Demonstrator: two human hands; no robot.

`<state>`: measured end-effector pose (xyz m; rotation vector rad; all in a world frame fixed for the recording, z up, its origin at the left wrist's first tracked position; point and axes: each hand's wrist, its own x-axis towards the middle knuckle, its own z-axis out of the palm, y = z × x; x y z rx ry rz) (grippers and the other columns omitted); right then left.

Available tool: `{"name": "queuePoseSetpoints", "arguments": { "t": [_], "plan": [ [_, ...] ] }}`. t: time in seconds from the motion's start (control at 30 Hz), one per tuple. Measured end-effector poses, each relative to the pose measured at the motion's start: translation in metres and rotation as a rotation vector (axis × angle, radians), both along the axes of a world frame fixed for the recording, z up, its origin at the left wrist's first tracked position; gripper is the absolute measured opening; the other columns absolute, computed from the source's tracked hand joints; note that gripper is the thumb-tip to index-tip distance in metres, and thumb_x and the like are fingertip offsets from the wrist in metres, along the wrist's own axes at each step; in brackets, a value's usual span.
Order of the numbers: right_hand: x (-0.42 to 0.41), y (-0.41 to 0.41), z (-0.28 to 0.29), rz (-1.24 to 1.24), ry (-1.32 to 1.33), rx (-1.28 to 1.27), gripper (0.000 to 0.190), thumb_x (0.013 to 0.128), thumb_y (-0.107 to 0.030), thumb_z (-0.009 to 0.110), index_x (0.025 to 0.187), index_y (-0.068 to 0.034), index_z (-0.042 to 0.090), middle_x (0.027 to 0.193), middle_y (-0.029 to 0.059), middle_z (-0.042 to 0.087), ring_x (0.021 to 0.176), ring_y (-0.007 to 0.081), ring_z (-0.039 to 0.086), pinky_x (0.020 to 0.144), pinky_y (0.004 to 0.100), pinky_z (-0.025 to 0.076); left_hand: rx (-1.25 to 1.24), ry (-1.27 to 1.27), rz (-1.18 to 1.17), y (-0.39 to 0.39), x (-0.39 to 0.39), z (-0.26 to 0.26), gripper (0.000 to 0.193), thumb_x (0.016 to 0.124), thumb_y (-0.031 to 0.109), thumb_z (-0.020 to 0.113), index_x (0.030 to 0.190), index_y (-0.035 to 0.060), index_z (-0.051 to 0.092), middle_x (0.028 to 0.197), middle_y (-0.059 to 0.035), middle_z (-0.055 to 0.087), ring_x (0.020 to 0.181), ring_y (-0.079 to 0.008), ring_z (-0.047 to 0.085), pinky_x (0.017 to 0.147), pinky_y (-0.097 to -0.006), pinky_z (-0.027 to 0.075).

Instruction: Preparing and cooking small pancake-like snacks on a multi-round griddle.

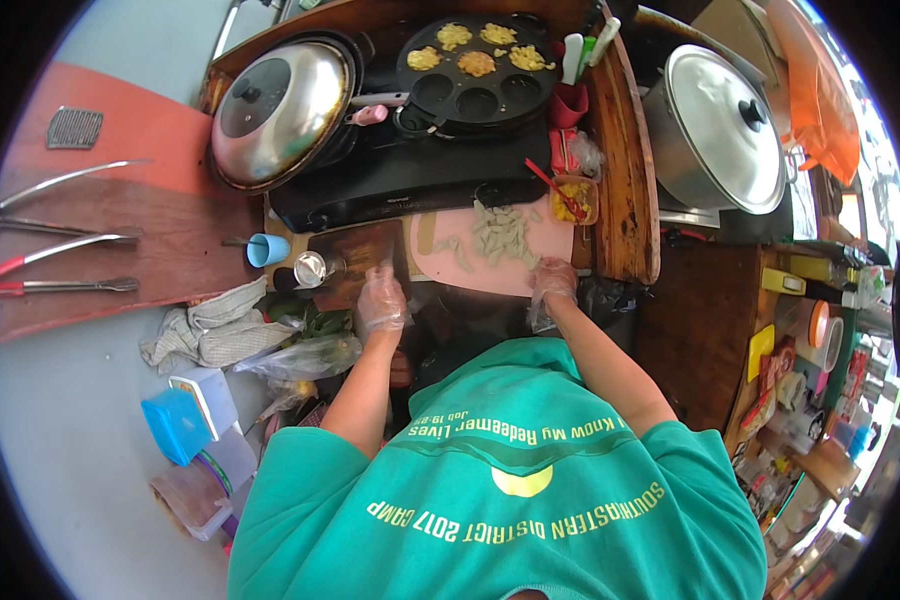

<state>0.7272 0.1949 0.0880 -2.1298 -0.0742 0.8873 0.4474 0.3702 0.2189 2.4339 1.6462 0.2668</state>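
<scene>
My left hand [383, 301], in a clear plastic glove, is at the near right part of a dark wooden board [345, 251]; whether its curled fingers hold anything is unclear. My right hand [554, 280], gloved too, touches the near right edge of a pink cutting board [461, 277]. Pale, thin sliced pieces [501, 234] lie heaped on that board, beside my right fingertips. What is under those fingers is hidden. Behind the boards, a round black multi-cup pan [476, 102] holds several yellow portions [454, 36] and a browner one [476, 64] on a black stove [412, 176].
A lidded pan [281, 112] stands left of the multi-cup pan, a large lidded pot [720, 127] beyond the wooden partition [630, 150]. Near the boards are a blue cup [268, 250], a metal-topped container [310, 269] and a food tub [574, 200] with a red spoon. Tongs [67, 285] lie left.
</scene>
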Motion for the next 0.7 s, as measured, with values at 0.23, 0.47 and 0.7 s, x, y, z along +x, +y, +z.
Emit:
{"name": "queuePoseSetpoints", "arguments": {
  "t": [0.23, 0.47, 0.7],
  "plan": [
    [-0.009, 0.015, 0.036, -0.128, 0.255, 0.126, 0.004, 0.09, -0.003, 0.061, 0.092, -0.001, 0.064, 0.074, 0.0055, 0.06, 0.064, 0.0193, 0.065, 0.058, 0.0296, 0.056, 0.035, 0.049, -0.269, 0.009, 0.013, -0.024, 0.018, 0.092, 0.016, 0.054, 0.106, 0.0099, 0.064, 0.106, -0.0173, 0.065, 0.082, -0.0373, 0.067, 0.069, -0.0488, 0.056],
    [0.018, -0.01, -0.017, -0.041, 0.234, 0.107, 0.024, 0.088, -0.001, 0.062, 0.111, -0.002, 0.057, 0.086, 0.0083, 0.06, 0.062, 0.0189, 0.058, 0.05, 0.0301, 0.045, -0.22, 0.022, -0.225, 0.017, 0.064, 0.016, 0.018, 0.088, 0.012, 0.055, 0.09, 0.0015, 0.07, 0.102, -0.0213, 0.069, 0.098, -0.0389, 0.067, 0.084, -0.047, 0.055],
    [-0.002, 0.011, 0.025, -0.049, 0.313, 0.201, 0.029, 0.086, 0.0, 0.06, 0.115, 0.001, 0.059, 0.083, 0.008, 0.059, 0.062, 0.0192, 0.058, 0.052, 0.0312, 0.046, -0.264, -0.052, -0.742, 0.049, 0.111, 0.18, 0.018, 0.077, 0.008, 0.059, 0.091, 0.0061, 0.069, 0.087, -0.0196, 0.067, 0.088, -0.0402, 0.065, 0.082, -0.0459, 0.055]
  ]
}}
